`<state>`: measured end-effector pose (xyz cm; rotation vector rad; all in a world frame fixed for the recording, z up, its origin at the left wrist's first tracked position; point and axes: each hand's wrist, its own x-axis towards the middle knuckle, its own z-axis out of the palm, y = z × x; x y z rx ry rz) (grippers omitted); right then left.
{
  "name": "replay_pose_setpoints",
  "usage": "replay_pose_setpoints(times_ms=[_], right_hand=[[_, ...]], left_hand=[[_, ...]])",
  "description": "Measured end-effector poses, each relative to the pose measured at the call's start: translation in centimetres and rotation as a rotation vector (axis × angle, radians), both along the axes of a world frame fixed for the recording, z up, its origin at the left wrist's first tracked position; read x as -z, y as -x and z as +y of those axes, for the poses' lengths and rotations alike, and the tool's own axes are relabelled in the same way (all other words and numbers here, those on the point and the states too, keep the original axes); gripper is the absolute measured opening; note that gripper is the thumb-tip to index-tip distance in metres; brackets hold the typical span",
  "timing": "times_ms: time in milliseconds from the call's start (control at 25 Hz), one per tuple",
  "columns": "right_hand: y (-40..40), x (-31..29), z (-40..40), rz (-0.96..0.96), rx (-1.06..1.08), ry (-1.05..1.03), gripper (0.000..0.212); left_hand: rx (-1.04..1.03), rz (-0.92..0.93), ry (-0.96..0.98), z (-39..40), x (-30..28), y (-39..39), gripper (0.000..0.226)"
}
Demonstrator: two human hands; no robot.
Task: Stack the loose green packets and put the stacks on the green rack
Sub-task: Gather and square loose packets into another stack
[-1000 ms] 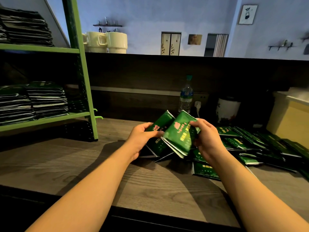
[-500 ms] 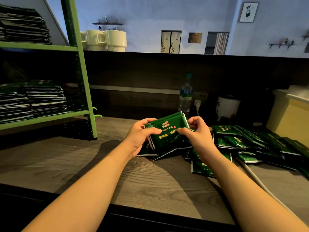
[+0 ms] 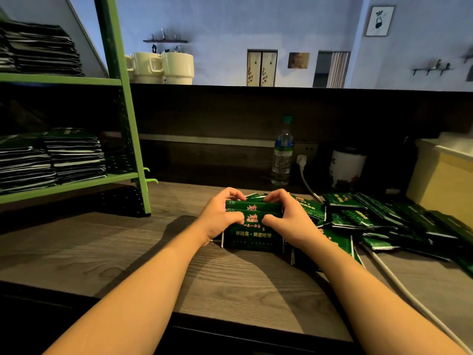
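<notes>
Packet stack [image 3: 252, 233] gripped upright, both hands [image 3: 220, 217]

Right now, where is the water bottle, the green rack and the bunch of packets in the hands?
water bottle [image 3: 282, 156]: head view, on its clear middle.
green rack [image 3: 133, 139]: head view, on its front upright post.
bunch of packets [image 3: 252, 233]: head view, on the printed front, between both hands.
</notes>
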<state>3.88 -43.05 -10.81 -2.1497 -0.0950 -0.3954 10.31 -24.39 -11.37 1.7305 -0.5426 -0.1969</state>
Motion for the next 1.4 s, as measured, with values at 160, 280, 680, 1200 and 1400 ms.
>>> replay_pose_setpoints(times_ms=[160, 280, 680, 1200, 1400], right_hand=[[0.6, -0.6, -0.1, 0.000, -0.074, 0.013, 0.024], [1.1, -1.2, 0.8, -0.043, -0.168, 0.008, 0.021], [0.1, -0.1, 8.4, -0.010, -0.302, 0.222, 0.036], [-3.8, 0.9, 6.9, -0.019, 0.071, 0.478, 0.045], [-2.8, 0.9, 6.5, 0.168, -0.209, 0.666, 0.081]], left_hand=[[-0.013, -0.030, -0.028, 0.7, -1.1, 0.7, 0.038], [-0.051, -0.083, -0.043, 2.9, -1.7, 1.9, 0.038], [-0.147, -0.023, 0.007, 11.3, -1.4, 4.2, 0.041], [-0.499, 0.044, 0.041, 13.2, 1.1, 1.3, 0.034], [-0.538, 0.045, 0.060, 13.2, 1.5, 0.7, 0.028]])
